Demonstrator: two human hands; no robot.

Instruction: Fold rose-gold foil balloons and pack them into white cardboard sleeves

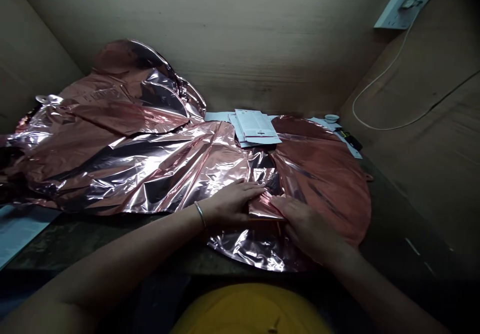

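Rose-gold foil balloons (150, 169) lie flat and wrinkled, spread over the table. In front of me is a small folded foil balloon (266, 208), a shiny rectangular packet resting on the larger foil. My left hand (232, 201), with a bangle at its wrist, reaches in from the left; its fingers are stretched flat over the packet's left side. From the right, my right hand (305, 224) grips the packet's right edge, its thumb on top and its other fingers mostly hidden. A rounded balloon section (322, 174) spreads beyond my right hand.
Printed cards (255, 125) are stacked against the back wall. A small white cup (331, 118) and a black-and-yellow tool (349, 138) lie at the back right. A power strip (408, 3) hangs above, its cord (356, 99) drooping. A pale sheet (26, 226) sits at left.
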